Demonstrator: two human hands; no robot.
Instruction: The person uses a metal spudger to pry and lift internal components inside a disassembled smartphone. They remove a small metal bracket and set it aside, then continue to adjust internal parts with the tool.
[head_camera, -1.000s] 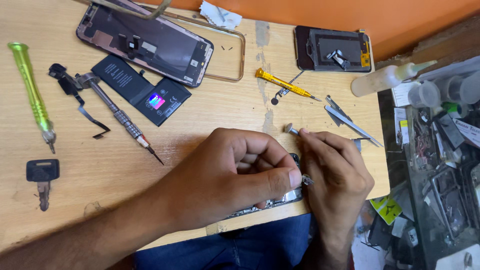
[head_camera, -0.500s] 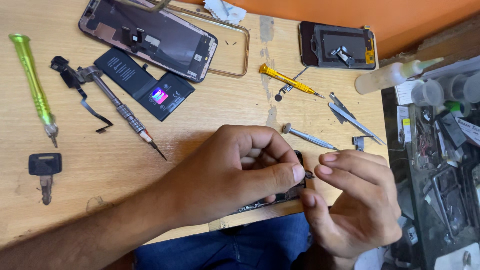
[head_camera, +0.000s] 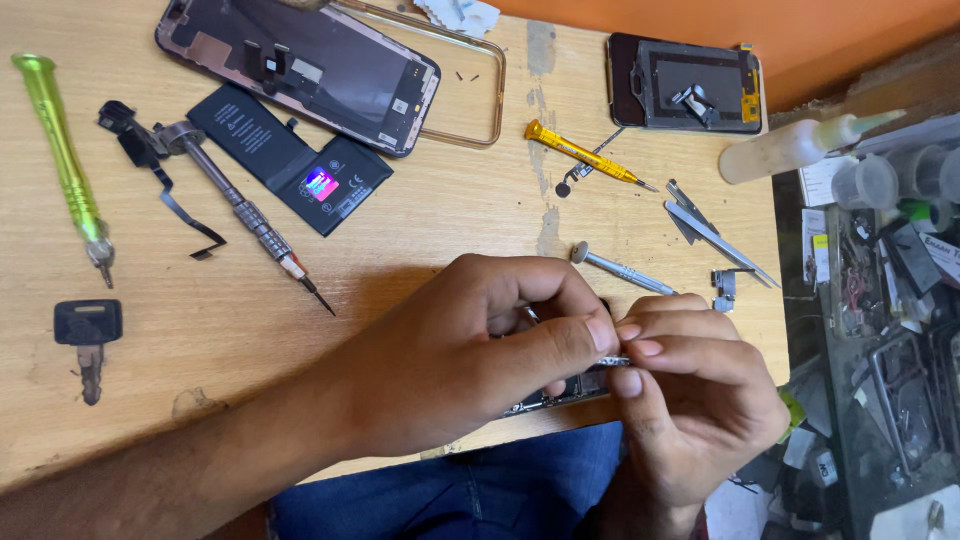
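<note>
My left hand (head_camera: 480, 350) is curled over an opened phone body (head_camera: 560, 395) at the table's front edge and grips it, thumb pressed on its right end. Most of the phone body is hidden under the fingers; only a dark strip of its edge shows. My right hand (head_camera: 690, 400) comes from the lower right, its thumb and forefinger pinching the same end, touching my left thumb. Whether a small part sits between those fingertips is hidden. A silver screwdriver (head_camera: 620, 270) lies on the table just behind both hands.
On the wooden table (head_camera: 430, 210) lie a detached phone screen (head_camera: 300, 70), a black battery (head_camera: 290, 160), a grey screwdriver (head_camera: 245, 215), a green one (head_camera: 65, 160), a yellow one (head_camera: 585, 155), tweezers (head_camera: 715, 230), a key (head_camera: 88, 335). A cluttered parts tray (head_camera: 880, 300) stands right.
My right hand left the silver screwdriver on the table, dropped away to the lower right, then came back up to pinch beside my left thumb. My left hand stayed put.
</note>
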